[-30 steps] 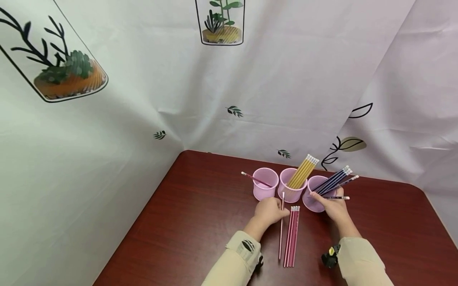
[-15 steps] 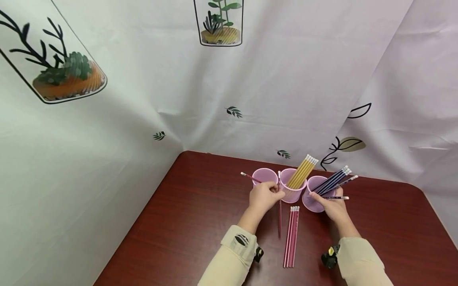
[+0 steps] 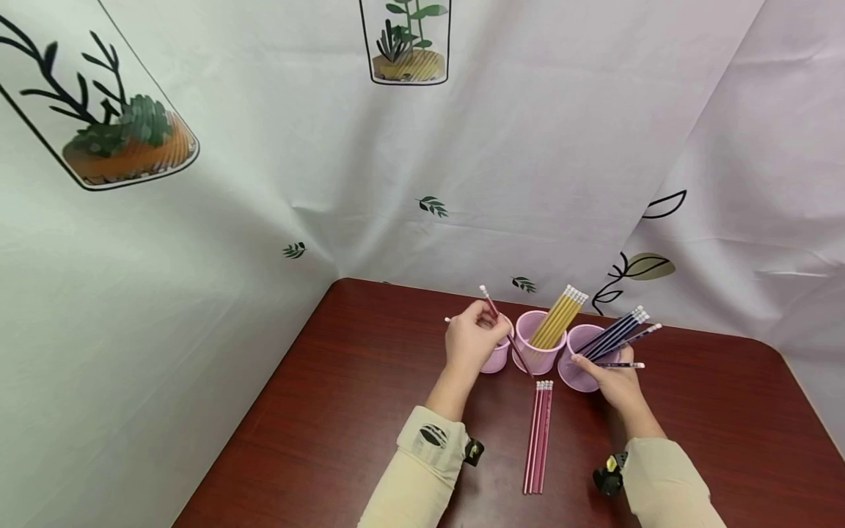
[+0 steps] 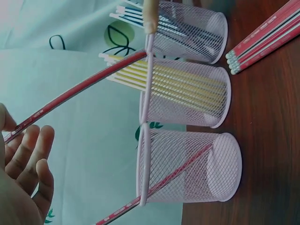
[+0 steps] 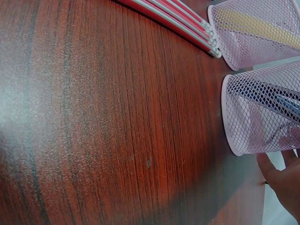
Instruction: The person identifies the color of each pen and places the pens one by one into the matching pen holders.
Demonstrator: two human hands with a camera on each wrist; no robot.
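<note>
My left hand (image 3: 470, 341) pinches a red pencil (image 4: 70, 96) and holds it tilted, white eraser end up, above the left pink mesh pencil cup (image 3: 494, 361). Inside that cup leans one red pencil (image 4: 119, 213), largely hidden by the hand in the head view. My right hand (image 3: 617, 383) grips the side of the right pencil cup (image 3: 573, 375), its thumb near the rim. Dark blue pencils (image 3: 610, 336) stand in that cup. Between them, the middle pencil cup (image 3: 536, 362) bears several yellow pencils (image 3: 557, 319).
Several red pencils (image 3: 538, 440) lie side by side on the dark wood table (image 3: 343, 396), in front of the cups. Behind the table hangs a pale cloth (image 3: 370, 161) printed with plants. A small black device (image 3: 609, 475) sits by the right sleeve.
My left hand has lifted the red pencil off the table and carried it up and left to above the left cup, turning it to a slant. The right hand stays on its cup.
</note>
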